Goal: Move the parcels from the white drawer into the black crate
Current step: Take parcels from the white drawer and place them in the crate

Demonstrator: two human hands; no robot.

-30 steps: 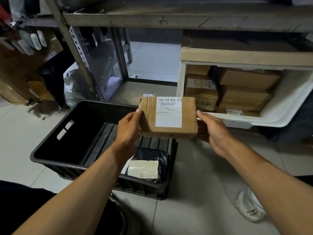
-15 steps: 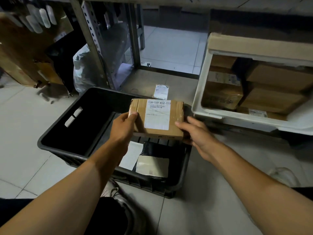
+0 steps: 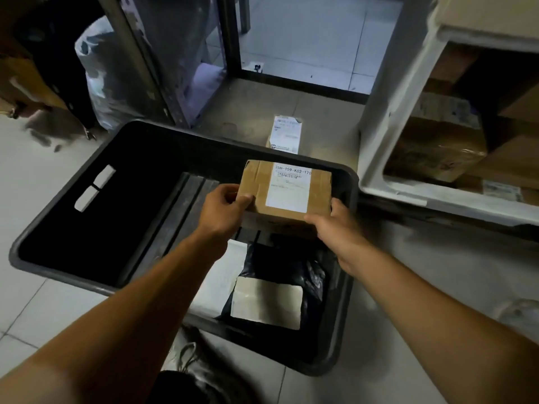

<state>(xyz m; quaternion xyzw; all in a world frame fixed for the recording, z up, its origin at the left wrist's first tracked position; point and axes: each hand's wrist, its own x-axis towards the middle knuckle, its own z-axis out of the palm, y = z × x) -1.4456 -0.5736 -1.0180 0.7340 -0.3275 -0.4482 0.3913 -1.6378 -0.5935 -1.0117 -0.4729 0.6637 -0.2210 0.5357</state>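
Note:
A brown cardboard parcel (image 3: 256, 189) with a white label is low inside the black crate (image 3: 73, 196), at its far right corner. My left hand (image 3: 223, 209) grips its left edge, thumb on top. My right hand (image 3: 332, 225) holds its near right corner, fingers curled under. Closer to me in the crate lie a black bagged parcel (image 3: 287, 268) with a pale label and a white flat parcel (image 3: 217, 282). At the right, the white drawer (image 3: 388, 118) stands open, with several brown boxes (image 3: 437, 147) inside.
A small white packet (image 3: 285, 135) lies on the floor just beyond the crate. Metal shelf legs (image 3: 230, 36) and a grey plastic bag (image 3: 96, 80) stand behind the crate on the left. My shoe (image 3: 189, 357) is by the crate's near wall.
Both hands have carried the brown parcel left and down from in front of the drawer into the crate. My view has tilted down towards the crate.

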